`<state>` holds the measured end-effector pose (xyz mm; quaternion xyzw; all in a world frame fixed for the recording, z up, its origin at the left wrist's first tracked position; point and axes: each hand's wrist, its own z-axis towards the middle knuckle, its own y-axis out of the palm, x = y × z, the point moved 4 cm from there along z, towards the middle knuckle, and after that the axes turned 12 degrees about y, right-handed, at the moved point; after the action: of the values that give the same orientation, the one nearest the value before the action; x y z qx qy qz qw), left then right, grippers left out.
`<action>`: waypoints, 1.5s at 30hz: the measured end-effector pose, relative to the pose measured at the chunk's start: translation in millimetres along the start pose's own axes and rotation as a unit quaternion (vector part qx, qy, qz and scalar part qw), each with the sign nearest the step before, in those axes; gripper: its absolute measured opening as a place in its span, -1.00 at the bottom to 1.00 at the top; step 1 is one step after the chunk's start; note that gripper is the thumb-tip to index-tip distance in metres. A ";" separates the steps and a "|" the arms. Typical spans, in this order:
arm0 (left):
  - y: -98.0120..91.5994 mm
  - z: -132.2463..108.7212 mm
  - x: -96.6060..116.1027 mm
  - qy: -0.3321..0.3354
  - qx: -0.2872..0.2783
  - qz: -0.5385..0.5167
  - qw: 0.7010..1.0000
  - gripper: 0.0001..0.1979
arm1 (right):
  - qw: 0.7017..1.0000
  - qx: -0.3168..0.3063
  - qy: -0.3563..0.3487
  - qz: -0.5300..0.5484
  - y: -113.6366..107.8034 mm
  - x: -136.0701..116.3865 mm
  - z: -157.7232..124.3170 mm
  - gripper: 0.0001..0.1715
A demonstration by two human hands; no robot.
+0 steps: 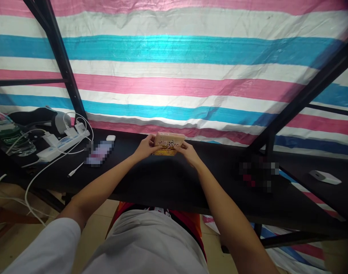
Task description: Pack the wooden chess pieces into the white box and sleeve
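A small tan and yellow box with dark lettering is held between my two hands near the far side of the black table. My left hand grips its left end, thumb along the front face. Around the right end are the fingers of my right hand, with the thumb near the lower front corner. The box's back and underside are hidden from me. Left of my left hand lie a blurred-out phone and a small white case.
A white power strip with plugs and trailing cables sits at the left, beside a plastic bottle. To the right are a pixelated dark object and a white block-shaped device. Black metal posts and a striped tarp border the back.
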<state>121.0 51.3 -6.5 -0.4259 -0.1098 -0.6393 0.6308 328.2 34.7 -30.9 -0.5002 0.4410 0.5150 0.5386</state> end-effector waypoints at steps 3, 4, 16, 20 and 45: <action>1.2 -2.7 14.0 0.125 -0.080 0.135 0.980 -0.78 | 0.997 0.017 -0.017 -0.079 -5.3 -1.0 -0.8 -0.52; 2.1 -3.9 17.0 0.160 -0.101 0.161 0.969 -0.81 | 0.994 0.025 -0.030 -0.099 -6.8 -1.5 -1.2 -0.50; -3.7 -2.3 32.6 0.198 -0.053 0.174 0.963 -0.74 | 0.969 0.128 -0.140 -0.159 -13.5 -6.6 -4.8 0.12; -7.0 -1.8 37.0 0.208 -0.032 0.154 0.965 -0.71 | 0.951 0.157 -0.182 -0.195 -13.5 -14.0 -10.1 0.06; -12.3 3.9 15.8 0.175 -0.115 0.188 0.959 -0.73 | 0.997 0.016 -0.052 -0.061 -3.1 -10.0 -5.2 -0.52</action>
<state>114.0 44.9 11.5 -0.3898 0.1590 -0.5820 0.6957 330.7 28.4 -21.3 -0.4898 0.3895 0.4996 0.5990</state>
